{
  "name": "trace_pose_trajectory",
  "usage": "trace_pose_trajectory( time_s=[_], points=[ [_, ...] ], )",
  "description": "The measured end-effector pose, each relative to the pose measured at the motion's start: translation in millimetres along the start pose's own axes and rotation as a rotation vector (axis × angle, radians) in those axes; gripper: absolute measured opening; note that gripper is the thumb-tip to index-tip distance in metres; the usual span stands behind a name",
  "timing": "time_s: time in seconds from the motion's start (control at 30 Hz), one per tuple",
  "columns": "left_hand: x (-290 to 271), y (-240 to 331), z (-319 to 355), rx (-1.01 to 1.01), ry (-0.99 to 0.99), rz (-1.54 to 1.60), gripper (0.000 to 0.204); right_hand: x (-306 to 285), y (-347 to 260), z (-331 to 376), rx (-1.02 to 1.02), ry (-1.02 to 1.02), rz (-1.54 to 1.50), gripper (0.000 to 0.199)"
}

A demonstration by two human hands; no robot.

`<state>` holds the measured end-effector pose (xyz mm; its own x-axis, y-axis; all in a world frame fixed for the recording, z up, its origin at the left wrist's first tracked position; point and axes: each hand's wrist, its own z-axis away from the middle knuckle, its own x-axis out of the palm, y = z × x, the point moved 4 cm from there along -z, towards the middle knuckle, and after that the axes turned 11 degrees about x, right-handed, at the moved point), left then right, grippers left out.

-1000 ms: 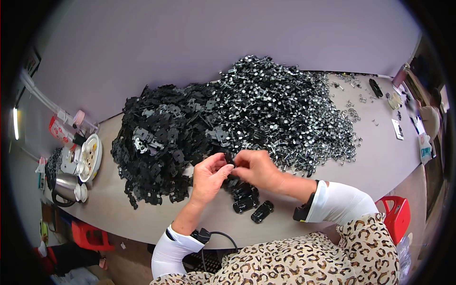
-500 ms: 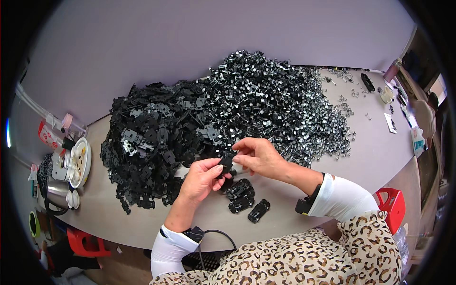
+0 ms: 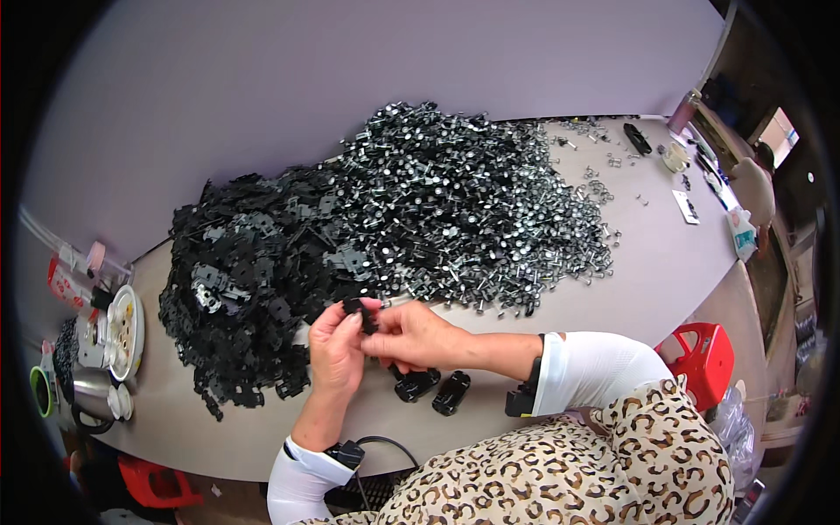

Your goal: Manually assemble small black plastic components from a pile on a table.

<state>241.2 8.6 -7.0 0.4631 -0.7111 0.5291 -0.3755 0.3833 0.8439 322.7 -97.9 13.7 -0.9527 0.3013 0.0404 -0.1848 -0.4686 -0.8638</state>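
Observation:
My left hand (image 3: 337,352) is closed around a small black plastic toy car chassis (image 3: 357,311), thumb on top. Pressed against its right side are the bent fingers of my right hand (image 3: 416,336), also closed; they hide much of the piece. Just beyond both hands rises a heap of flat black chassis pieces (image 3: 254,297). It runs into a bigger pile of silver axles with small black wheels (image 3: 464,210). Close to my right hand, a black toy car base with wheels (image 3: 451,393) lies on the table, and another wheeled base (image 3: 416,384) sits partly under my wrist.
A grey wall panel (image 3: 367,61) backs the table (image 3: 647,236). On the left are a round tray (image 3: 128,328) and a steel kettle (image 3: 94,389). Toward the right stand a cup (image 3: 675,157) and a bottle (image 3: 684,112). Red stools (image 3: 707,363) flank the table, and a cable (image 3: 394,442) runs near my left forearm.
The view has shifted, so the piles appear further left. Both hands have come closer together around the chassis, and my right fingers now overlap it more.

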Motion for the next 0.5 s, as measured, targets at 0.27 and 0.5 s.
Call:
trace_pose_trajectory(
  time_s=[0.27,0.5],
  points=[
    [-15,-2,-9,-0.089,-0.051,-0.040,0.015,-97,2,40,-0.492,0.697,1.001,0.006],
    [-10,-2,2,-0.200,-0.088,-0.186,0.016,-80,4,20,-0.499,0.577,1.176,0.004]
  ],
)
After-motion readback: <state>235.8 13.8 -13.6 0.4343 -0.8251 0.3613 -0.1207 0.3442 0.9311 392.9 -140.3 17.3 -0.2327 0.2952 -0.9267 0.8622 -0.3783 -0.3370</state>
